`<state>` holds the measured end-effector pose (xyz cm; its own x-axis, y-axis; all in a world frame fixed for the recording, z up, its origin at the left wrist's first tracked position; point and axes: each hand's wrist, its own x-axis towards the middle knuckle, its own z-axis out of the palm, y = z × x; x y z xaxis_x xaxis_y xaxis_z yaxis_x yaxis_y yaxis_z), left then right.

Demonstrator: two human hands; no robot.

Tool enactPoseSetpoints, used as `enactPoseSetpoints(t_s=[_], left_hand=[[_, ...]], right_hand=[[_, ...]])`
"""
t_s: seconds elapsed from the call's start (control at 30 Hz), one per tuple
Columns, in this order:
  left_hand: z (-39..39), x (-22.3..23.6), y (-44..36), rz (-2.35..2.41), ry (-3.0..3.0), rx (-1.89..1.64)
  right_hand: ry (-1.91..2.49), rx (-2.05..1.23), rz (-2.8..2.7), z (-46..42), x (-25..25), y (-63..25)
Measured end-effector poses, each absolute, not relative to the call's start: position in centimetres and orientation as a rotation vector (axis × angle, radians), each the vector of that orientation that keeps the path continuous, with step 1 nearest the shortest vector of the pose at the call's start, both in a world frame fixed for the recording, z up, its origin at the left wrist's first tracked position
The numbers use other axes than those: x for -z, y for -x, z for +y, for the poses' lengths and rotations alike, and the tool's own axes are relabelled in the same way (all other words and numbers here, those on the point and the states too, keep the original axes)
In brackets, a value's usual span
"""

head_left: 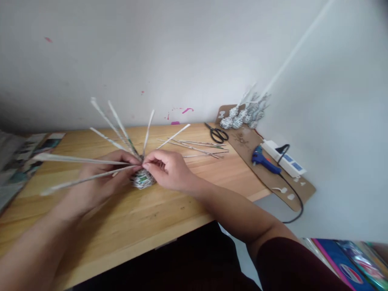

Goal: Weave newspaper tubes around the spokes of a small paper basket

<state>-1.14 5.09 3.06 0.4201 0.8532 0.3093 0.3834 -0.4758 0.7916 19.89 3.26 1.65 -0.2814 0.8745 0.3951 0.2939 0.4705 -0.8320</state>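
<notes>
A small woven ball of rolled paper strips [143, 179] is held just over the wooden table [194, 202]. Several long white paper strips [113, 115] fan out from its top, up and to the left. My left hand [106, 178] grips the weave from the left, its fingers partly behind the strips. Thumb and forefinger of my right hand [166, 169] pinch a strip at the neck of the ball, close to the left fingertips. The exact strip in the pinch is hard to make out.
Loose paper strips [200, 147] and black scissors [217, 134] lie behind my right hand. On cardboard [247, 155] at right are a blue glue gun [266, 161], a power strip [285, 158] and several finished woven pieces [242, 115]. Newspaper [24, 161] covers the left edge.
</notes>
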Motion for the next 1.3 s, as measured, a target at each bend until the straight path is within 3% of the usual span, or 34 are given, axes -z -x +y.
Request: enactPoseSetpoints(t_s=[0.13,0.23,0.4,0.53,0.73,0.93,1.0,1.07,1.13,1.3], left_hand=[[5.4,-3.0,1.5,1.104,-2.146,-0.930],[5.6,-3.2,1.5,1.113,-2.120,-0.960],[5.4,-4.0,0.6,1.150,-1.933,-0.956],[5.2,-4.2,0.2,1.091,-1.893,-0.958],[5.4,-4.3,0.0,1.123,-1.841,-0.963],[5.7,-3.8,0.1,1.090,-1.693,-1.009],[5.8,-3.4,0.0,1.062,-1.682,-1.040],[5.9,-3.0,-0.1,1.041,-1.696,-1.101],[5.8,-2.8,-0.3,1.026,-1.686,-1.102],[6.2,-2.8,-0.5,0.881,-1.527,-1.127]], right_hand=[[1.100,-0.735,-2.079,3.7,-3.3,-22.1],[1.425,-0.512,-2.162,2.5,-5.0,-27.4],[2.341,0.130,-1.746,-3.2,-6.5,-40.6],[2.863,0.093,-1.280,-7.0,-6.1,-47.1],[2.688,-0.066,-1.265,-7.1,-4.8,-47.7],[2.314,-0.124,-1.096,-8.3,-8.0,-45.7],[2.125,-0.288,-1.084,-9.3,-9.1,-43.3],[1.652,-0.778,-0.909,-9.9,-9.5,-40.1],[1.444,-1.026,-0.843,-10.2,-9.1,-36.5],[1.355,-1.189,-1.007,-8.9,-6.1,-28.7]])
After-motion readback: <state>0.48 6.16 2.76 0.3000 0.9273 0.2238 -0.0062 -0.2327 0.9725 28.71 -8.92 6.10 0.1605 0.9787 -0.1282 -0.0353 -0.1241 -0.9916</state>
